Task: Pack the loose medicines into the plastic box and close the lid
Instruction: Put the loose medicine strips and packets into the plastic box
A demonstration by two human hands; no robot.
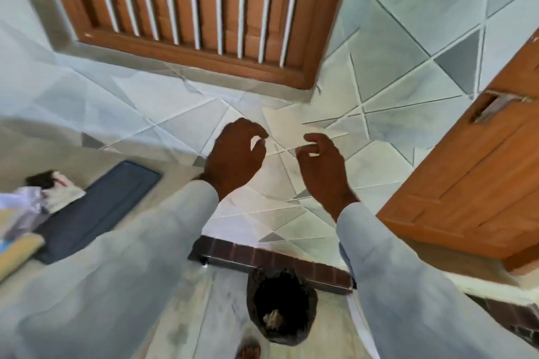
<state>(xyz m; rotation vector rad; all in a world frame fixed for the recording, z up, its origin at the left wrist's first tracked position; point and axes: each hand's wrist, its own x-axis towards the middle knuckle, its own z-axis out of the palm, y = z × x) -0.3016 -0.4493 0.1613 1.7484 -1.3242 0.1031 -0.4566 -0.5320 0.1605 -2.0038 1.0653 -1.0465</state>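
Observation:
No medicines and no plastic box show in the head view. My left hand (233,157) and my right hand (320,166) are raised side by side in mid-air in front of a pale tiled wall (393,125). Each has loosely curled fingers and holds nothing. Both arms wear light grey sleeves. The picture is blurred.
A wooden window (198,9) with white bars is up ahead. An open wooden door (472,178) stands at the right. At left lie a dark blue flat object (96,210) and some crumpled bags (26,207). A black-lined bin (281,309) stands on the floor below.

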